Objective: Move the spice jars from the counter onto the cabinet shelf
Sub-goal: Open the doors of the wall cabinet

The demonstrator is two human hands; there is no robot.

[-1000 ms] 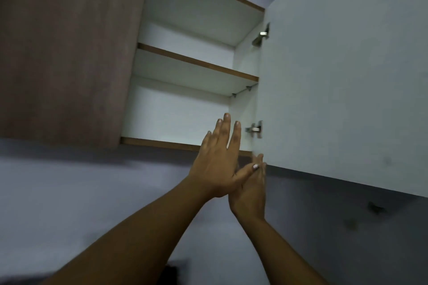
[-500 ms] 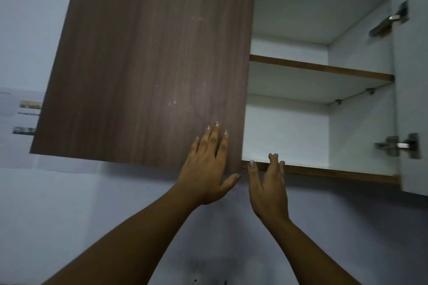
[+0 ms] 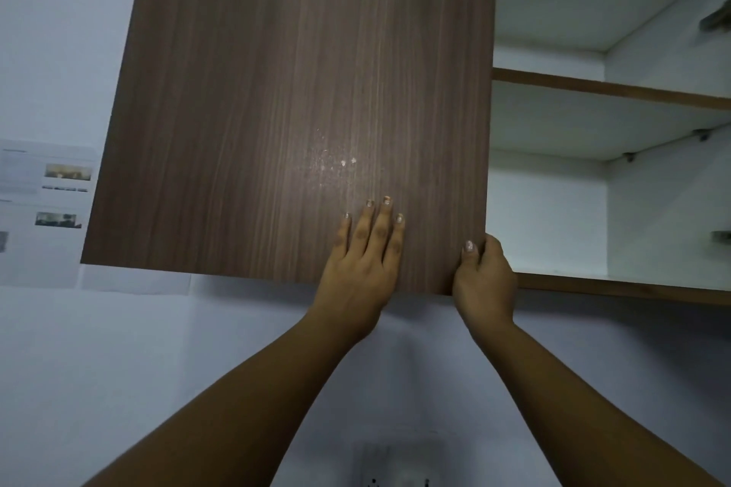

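Note:
A wall cabinet fills the upper view. Its dark wood-grain left door (image 3: 296,99) faces me. My left hand (image 3: 362,269) lies flat on the door's lower right part, fingers spread. My right hand (image 3: 484,277) grips the door's lower right corner, thumb on the front and fingers hidden behind the edge. To the right the cabinet stands open, showing a bare white bottom shelf (image 3: 617,291) and a bare middle shelf (image 3: 609,89). No spice jars or counter are in view.
Metal hinges (image 3: 718,22) show at the far right edge, where the right door is out of frame. Printed papers (image 3: 43,202) hang on the pale wall at the left. A wall socket (image 3: 399,467) sits low between my forearms.
The view has swung left, from the open right half to the left door. My left hand has gone flat onto that door and my right hand has closed on its lower corner.

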